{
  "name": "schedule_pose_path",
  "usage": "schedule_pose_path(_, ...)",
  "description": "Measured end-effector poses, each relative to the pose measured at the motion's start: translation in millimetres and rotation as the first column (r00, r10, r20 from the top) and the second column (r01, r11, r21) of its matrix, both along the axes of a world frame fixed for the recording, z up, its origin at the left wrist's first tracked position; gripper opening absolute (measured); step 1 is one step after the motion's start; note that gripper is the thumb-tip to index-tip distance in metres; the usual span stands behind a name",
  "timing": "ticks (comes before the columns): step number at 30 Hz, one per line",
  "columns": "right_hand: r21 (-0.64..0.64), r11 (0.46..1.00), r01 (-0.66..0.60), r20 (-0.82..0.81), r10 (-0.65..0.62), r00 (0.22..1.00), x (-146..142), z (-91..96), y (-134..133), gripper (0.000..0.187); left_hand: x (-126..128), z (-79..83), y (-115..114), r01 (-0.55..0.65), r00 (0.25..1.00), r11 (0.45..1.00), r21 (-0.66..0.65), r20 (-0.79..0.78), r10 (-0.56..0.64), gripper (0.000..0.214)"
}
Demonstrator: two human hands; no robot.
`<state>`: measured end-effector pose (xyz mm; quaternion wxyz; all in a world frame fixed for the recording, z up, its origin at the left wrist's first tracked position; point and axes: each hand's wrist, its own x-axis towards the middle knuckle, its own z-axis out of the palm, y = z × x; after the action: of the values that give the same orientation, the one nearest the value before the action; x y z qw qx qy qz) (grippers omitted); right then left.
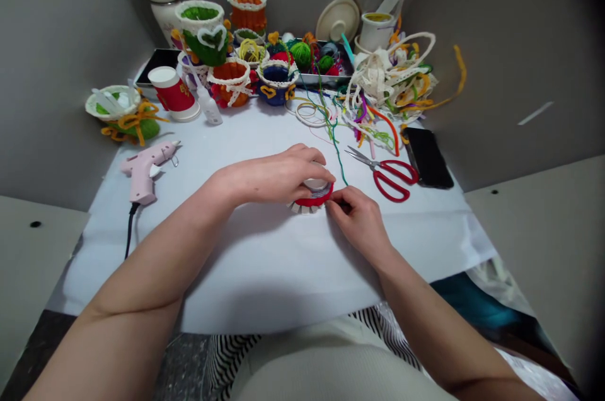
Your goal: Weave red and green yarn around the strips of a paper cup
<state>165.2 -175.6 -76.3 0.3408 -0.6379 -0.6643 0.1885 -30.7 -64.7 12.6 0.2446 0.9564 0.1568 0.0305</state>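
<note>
My left hand (288, 174) is wrapped over a small white paper cup (316, 184) in the middle of the table. A band of red yarn (312, 201) goes around the cup, and cut paper strips (305, 208) fan out below it. At the cup's right side, the fingers of my right hand (362, 221) are pinched together against the red band. What sits between those fingertips is too small to make out. A dark green yarn strand (341, 158) runs down the table and ends close to my right hand. Red-handled scissors (382, 173) lie to the right.
A pink glue gun (146, 171) with a cord lies at left. Yarn-wrapped cups (230, 81), a red paper cup (174, 95) and a small bottle (208, 106) stand behind. A tray (326, 78) holds yarn balls. Tangled cords (387, 82) and a phone (429, 158) are at right.
</note>
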Motion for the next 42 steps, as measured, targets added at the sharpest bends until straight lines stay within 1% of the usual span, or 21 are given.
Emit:
schedule_pose_path(4, 0.008, 1.000, -0.012, -0.018, 0.012, 1.000, 3, 0.2, 0, 0.011, 3, -1.4, 0, -0.055, 0.997, 0.998, -0.001, 0.054, 0.055, 0.026)
schedule_pose_path(5, 0.016, 1.000, -0.025, -0.028, 0.026, 0.999, 4, 0.6, -1, 0.011, 4, -1.5, 1, -0.051, 0.997, 0.999, -0.005, 0.065, 0.051, 0.024)
schedule_pose_path(7, 0.035, 0.996, -0.077, -0.050, 0.078, 0.996, 6, 1.7, -4, 0.011, 5, -1.2, 2, 0.010, 0.996, 0.999, -0.033, 0.086, -0.008, 0.027)
schedule_pose_path(9, 0.057, 0.988, -0.145, -0.057, 0.148, 0.987, 8, 2.1, -8, 0.012, 5, -0.6, 4, 0.080, 0.991, 0.994, -0.076, 0.112, -0.072, 0.035)
schedule_pose_path(10, 0.072, 0.982, -0.175, -0.050, 0.179, 0.983, 10, 1.7, -11, 0.013, 5, -0.6, 6, 0.097, 0.989, 0.991, -0.095, 0.122, -0.085, 0.039)
schedule_pose_path(12, 0.108, 0.970, -0.216, -0.002, 0.218, 0.976, 13, -0.4, -16, 0.016, 5, -1.4, 9, 0.095, 0.989, 0.988, -0.118, 0.121, -0.081, 0.044)
schedule_pose_path(14, 0.141, 0.958, -0.250, 0.088, 0.240, 0.967, 15, -3.5, -21, 0.020, 5, -3.1, 11, 0.080, 0.992, 0.989, -0.128, 0.107, -0.066, 0.046)
schedule_pose_path(17, 0.159, 0.938, -0.307, 0.220, 0.269, 0.938, 15, -7.3, -27, 0.023, 4, -5.5, 12, 0.074, 0.993, 0.989, -0.125, 0.099, -0.062, 0.050)
schedule_pose_path(19, 0.174, 0.929, -0.328, 0.261, 0.277, 0.925, 13, -8.5, -30, 0.023, 3, -6.3, 13, 0.082, 0.993, 0.988, -0.130, 0.095, -0.070, 0.052)
schedule_pose_path(23, 0.201, 0.913, -0.356, 0.287, 0.293, 0.912, 8, -8.1, -35, 0.021, 1, -6.9, 15, 0.111, 0.991, 0.979, -0.169, 0.094, -0.097, 0.051)
schedule_pose_path(26, 0.206, 0.916, -0.345, 0.304, 0.275, 0.912, 5, -6.9, -36, 0.020, 0, -7.4, 17, 0.135, 0.987, 0.973, -0.189, 0.112, -0.115, 0.049)
schedule_pose_path(30, 0.206, 0.938, -0.278, 0.298, 0.210, 0.931, 3, -4.7, -33, 0.019, -1, -7.3, 17, 0.135, 0.987, 0.969, -0.209, 0.119, -0.112, 0.047)
schedule_pose_path(36, 0.142, 0.978, -0.152, 0.196, 0.123, 0.973, 3, -1.7, -25, 0.014, -1, -5.0, 16, 0.125, 0.988, 0.967, -0.220, 0.111, -0.102, 0.049)
schedule_pose_path(42, 0.102, 0.993, -0.064, 0.107, 0.053, 0.993, 5, -1.7, -13, 0.014, 0, -3.5, 16, 0.149, 0.983, 0.958, -0.243, 0.141, -0.117, 0.049)
